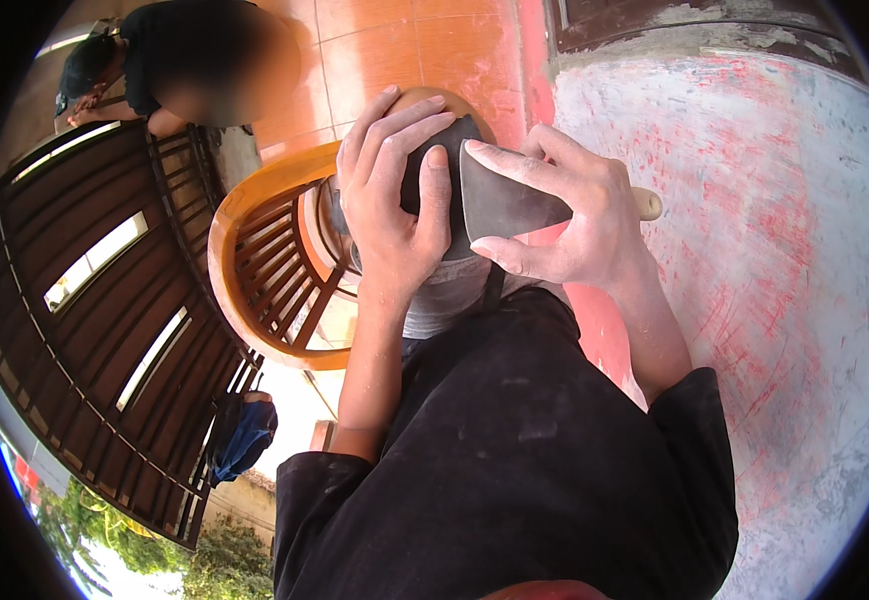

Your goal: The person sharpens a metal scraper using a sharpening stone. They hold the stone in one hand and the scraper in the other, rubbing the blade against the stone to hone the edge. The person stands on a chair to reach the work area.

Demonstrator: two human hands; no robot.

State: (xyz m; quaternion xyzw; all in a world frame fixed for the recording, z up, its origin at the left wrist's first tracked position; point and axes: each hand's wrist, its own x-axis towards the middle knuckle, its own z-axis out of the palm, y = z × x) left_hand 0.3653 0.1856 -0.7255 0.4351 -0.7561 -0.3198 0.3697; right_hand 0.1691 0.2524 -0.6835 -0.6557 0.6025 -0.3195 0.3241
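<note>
In the head view, a scraper's wide dark metal blade is held in my right hand, with the index finger lying along its upper edge and the thumb at its lower corner; the pale handle shows behind that hand. My left hand has its fingers curled over a black object directly beside the blade; its exact shape is hidden. Both hands are dusted white. Below them is a grey, dust-smeared rounded object, partly covered by my dark clothing.
A curved wooden armchair stands at left. A dark slatted structure spans the far left, with a blue bag beside it and a person in dark clothes at the top left. Orange tiles lie above; a patchy white-and-red wall rises at right.
</note>
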